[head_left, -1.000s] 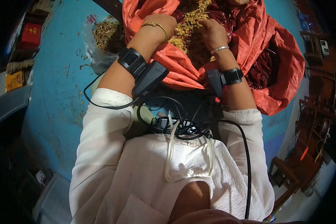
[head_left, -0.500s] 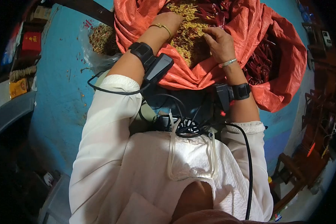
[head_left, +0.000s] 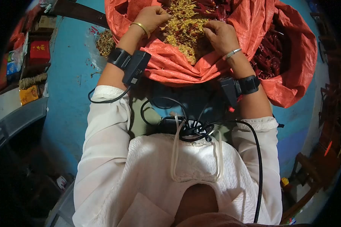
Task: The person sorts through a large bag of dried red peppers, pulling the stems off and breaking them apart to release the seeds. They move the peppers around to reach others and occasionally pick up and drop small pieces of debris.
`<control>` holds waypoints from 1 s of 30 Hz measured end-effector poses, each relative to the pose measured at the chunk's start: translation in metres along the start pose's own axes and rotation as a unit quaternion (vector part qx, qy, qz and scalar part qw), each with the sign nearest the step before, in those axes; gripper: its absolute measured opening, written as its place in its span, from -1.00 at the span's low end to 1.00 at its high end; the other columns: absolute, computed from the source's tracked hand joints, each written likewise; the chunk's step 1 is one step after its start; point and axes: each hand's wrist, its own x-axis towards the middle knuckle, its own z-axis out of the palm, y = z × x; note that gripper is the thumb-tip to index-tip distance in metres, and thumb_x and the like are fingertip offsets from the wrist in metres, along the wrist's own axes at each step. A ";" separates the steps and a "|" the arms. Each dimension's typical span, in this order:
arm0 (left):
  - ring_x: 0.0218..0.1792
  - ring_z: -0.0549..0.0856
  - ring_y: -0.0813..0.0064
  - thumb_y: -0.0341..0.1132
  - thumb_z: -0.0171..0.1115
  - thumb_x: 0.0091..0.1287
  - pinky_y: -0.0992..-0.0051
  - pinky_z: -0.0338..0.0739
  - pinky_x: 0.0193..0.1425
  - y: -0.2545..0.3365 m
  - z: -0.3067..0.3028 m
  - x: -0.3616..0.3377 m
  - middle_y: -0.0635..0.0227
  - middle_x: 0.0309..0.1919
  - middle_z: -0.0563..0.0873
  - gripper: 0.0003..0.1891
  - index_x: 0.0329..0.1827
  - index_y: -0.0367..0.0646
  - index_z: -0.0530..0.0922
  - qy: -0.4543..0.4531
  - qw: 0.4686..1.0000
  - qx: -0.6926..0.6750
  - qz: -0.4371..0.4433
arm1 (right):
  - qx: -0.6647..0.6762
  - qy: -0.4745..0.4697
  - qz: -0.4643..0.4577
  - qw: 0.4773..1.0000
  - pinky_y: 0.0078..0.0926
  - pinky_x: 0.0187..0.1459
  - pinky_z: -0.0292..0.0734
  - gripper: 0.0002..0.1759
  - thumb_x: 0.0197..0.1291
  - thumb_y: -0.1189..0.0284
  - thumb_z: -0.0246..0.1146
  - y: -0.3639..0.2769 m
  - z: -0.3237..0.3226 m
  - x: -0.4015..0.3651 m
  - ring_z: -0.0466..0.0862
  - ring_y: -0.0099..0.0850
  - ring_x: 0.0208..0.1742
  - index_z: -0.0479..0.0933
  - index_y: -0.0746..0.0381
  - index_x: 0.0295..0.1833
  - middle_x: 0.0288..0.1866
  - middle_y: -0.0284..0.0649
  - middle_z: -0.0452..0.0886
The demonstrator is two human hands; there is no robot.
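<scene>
An orange-red woven sack [head_left: 182,72] lies open in front of me. Yellow chili seeds [head_left: 183,28] are heaped in its mouth, with dark red dried chilies [head_left: 216,9] behind them. At the left edge of the seeds, my left hand [head_left: 152,18] is closed, thumb and fingers drawn together; whatever it holds is hidden. On the right side of the heap, my right hand [head_left: 221,37] is also closed, its fingers curled in a pinch. Anything in that pinch is too small to make out. Both wrists carry a black strapped device and a bracelet.
More dried chilies [head_left: 269,53] fill another opening of red sacking at the right. A clear plastic bag [head_left: 96,45] with dried stems lies on the blue floor [head_left: 66,121] at left. Cables [head_left: 197,128] loop over my lap. Shelves stand left; a wooden chair [head_left: 307,174] is at right.
My left hand has drawn back to the left, off the middle of the seed heap. My right hand stays near the heap's right side. The whole view has shifted slightly.
</scene>
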 end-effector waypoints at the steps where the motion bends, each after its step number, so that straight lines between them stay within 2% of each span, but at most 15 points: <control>1: -0.55 0.48 0.73 -0.33 0.16 0.19 0.66 0.40 -0.48 -0.001 -0.002 -0.001 0.52 -0.59 0.50 -0.84 -0.52 -0.17 0.47 -0.001 1.000 0.003 0.000 | 0.002 0.002 0.001 1.000 -0.29 -0.21 0.44 -0.80 -0.02 0.36 0.16 -0.001 0.000 0.000 0.56 -0.15 -0.28 0.56 0.22 -0.30 -0.34 -0.09 0.58; 3: -0.52 0.51 0.68 -0.34 0.16 0.18 0.64 0.44 -0.46 -0.004 -0.006 -0.004 0.49 -0.54 0.54 -0.89 -0.40 -0.18 0.47 -0.056 0.990 -0.121 -0.041 | 0.006 -0.013 0.016 1.000 -0.28 -0.21 0.45 -0.79 -0.01 0.34 0.16 -0.002 0.001 0.000 0.56 -0.15 -0.28 0.56 0.22 -0.30 -0.34 -0.09 0.58; 10: -0.45 0.55 0.65 -0.37 0.12 0.21 0.64 0.49 -0.38 0.007 -0.008 -0.010 0.42 -0.45 0.57 -0.86 -0.22 -0.19 0.45 -0.066 0.972 -0.223 -0.030 | 0.005 -0.015 0.032 0.999 -0.27 -0.20 0.44 -0.79 0.01 0.33 0.15 0.001 0.005 -0.002 0.56 -0.15 -0.26 0.55 0.22 -0.29 -0.31 -0.10 0.58; 12: -0.45 0.53 0.64 -0.36 0.08 0.23 0.64 0.46 -0.36 0.025 -0.020 -0.025 0.41 -0.44 0.58 -0.85 -0.19 -0.21 0.46 -0.010 0.987 -0.154 0.054 | -0.050 -0.034 0.014 0.998 -0.25 -0.19 0.45 -0.77 0.01 0.32 0.15 0.004 0.007 -0.001 0.55 -0.15 -0.22 0.54 0.20 -0.24 -0.27 -0.09 0.56; 16: -0.49 0.47 0.69 -0.28 0.07 0.26 0.69 0.35 -0.42 0.041 -0.065 -0.080 0.41 -0.47 0.58 -0.81 -0.18 -0.21 0.47 0.093 0.968 -0.189 0.132 | -0.096 -0.060 0.028 0.993 -0.25 -0.19 0.45 -0.77 0.00 0.31 0.16 -0.004 0.008 0.002 0.55 -0.16 -0.20 0.51 0.21 -0.24 -0.26 -0.09 0.54; 18: -0.53 0.47 0.69 -0.25 0.09 0.25 0.68 0.32 -0.48 0.016 -0.097 -0.092 0.43 -0.48 0.58 -0.80 -0.18 -0.19 0.48 0.174 0.963 -0.188 0.077 | -0.124 -0.056 0.010 0.991 -0.25 -0.20 0.47 -0.79 0.01 0.32 0.15 -0.009 0.010 0.002 0.55 -0.16 -0.20 0.49 0.22 -0.27 -0.26 -0.09 0.54; 19: -0.53 0.47 0.69 -0.25 0.09 0.25 0.68 0.32 -0.48 0.001 -0.115 -0.096 0.43 -0.48 0.58 -0.80 -0.18 -0.19 0.48 0.175 0.964 -0.187 0.077 | -0.123 -0.056 0.009 0.991 -0.25 -0.20 0.47 -0.79 0.01 0.32 0.15 -0.011 0.011 0.003 0.55 -0.16 -0.20 0.49 0.22 -0.27 -0.26 -0.09 0.54; 21: -0.52 0.58 0.55 -0.28 0.15 0.18 0.63 0.45 -0.41 -0.029 -0.147 -0.096 0.27 -0.48 0.63 -0.74 -0.12 -0.22 0.47 0.274 0.955 -0.098 -0.052 | -0.163 -0.078 0.017 0.983 -0.25 -0.21 0.48 -0.80 0.00 0.34 0.15 -0.015 0.012 0.004 0.56 -0.15 -0.20 0.47 0.23 -0.29 -0.26 -0.09 0.53; 22: -0.52 0.58 0.55 -0.28 0.15 0.18 0.63 0.45 -0.41 -0.046 -0.156 -0.094 0.27 -0.48 0.63 -0.74 -0.12 -0.22 0.47 0.276 0.955 -0.097 -0.052 | -0.162 -0.078 0.016 0.984 -0.25 -0.21 0.48 -0.80 0.00 0.34 0.15 -0.015 0.014 0.005 0.56 -0.15 -0.20 0.47 0.23 -0.29 -0.26 -0.09 0.53; 23: -0.50 0.60 0.45 -0.29 0.16 0.16 0.58 0.46 -0.39 -0.063 -0.162 -0.090 0.23 -0.46 0.64 -0.74 -0.13 -0.21 0.49 0.290 0.939 0.160 -0.092 | -0.164 -0.071 0.005 0.984 -0.25 -0.22 0.49 -0.80 0.00 0.34 0.15 -0.013 0.017 0.005 0.56 -0.15 -0.20 0.47 0.23 -0.28 -0.26 -0.09 0.53; 24: -0.48 0.62 0.35 -0.30 0.17 0.14 0.53 0.48 -0.36 -0.070 -0.165 -0.089 0.18 -0.44 0.64 -0.75 -0.14 -0.20 0.51 0.284 0.860 0.405 -0.126 | -0.167 -0.064 -0.004 0.984 -0.24 -0.23 0.49 -0.79 0.00 0.35 0.14 -0.013 0.018 0.006 0.56 -0.15 -0.20 0.47 0.23 -0.27 -0.25 -0.09 0.54; 25: -0.48 0.62 0.35 -0.30 0.17 0.14 0.53 0.48 -0.36 -0.053 -0.155 -0.091 0.18 -0.44 0.64 -0.75 -0.14 -0.20 0.51 0.284 0.859 0.406 -0.126 | -0.167 -0.064 -0.004 0.984 -0.24 -0.23 0.49 -0.79 0.00 0.35 0.14 -0.015 0.018 0.006 0.56 -0.15 -0.20 0.47 0.23 -0.27 -0.25 -0.09 0.54; 27: -0.36 0.62 0.23 -0.31 0.16 0.11 0.47 0.48 -0.28 0.006 -0.106 -0.095 0.16 -0.38 0.63 -0.82 -0.25 -0.16 0.56 0.388 0.872 0.289 0.076 | -0.178 -0.085 0.009 0.980 -0.26 -0.24 0.50 -0.79 0.00 0.36 0.13 -0.020 0.016 0.007 0.57 -0.15 -0.21 0.47 0.23 -0.26 -0.27 -0.09 0.53; 29: -0.41 0.61 0.59 -0.32 0.16 0.16 0.59 0.46 -0.33 0.029 -0.064 -0.088 0.33 -0.43 0.64 -0.83 -0.28 -0.23 0.57 0.299 0.897 0.219 0.241 | -0.183 -0.097 0.003 0.978 -0.26 -0.24 0.50 -0.79 0.00 0.36 0.12 -0.022 0.018 0.007 0.57 -0.15 -0.23 0.47 0.23 -0.25 -0.27 -0.10 0.53; 30: -0.40 0.62 0.53 -0.33 0.16 0.16 0.57 0.47 -0.31 0.033 -0.040 -0.079 0.30 -0.41 0.65 -0.83 -0.27 -0.23 0.56 0.209 0.922 0.194 0.261 | -0.190 -0.110 -0.005 0.975 -0.26 -0.24 0.50 -0.80 0.01 0.37 0.12 -0.023 0.020 0.006 0.58 -0.15 -0.24 0.47 0.22 -0.24 -0.27 -0.10 0.53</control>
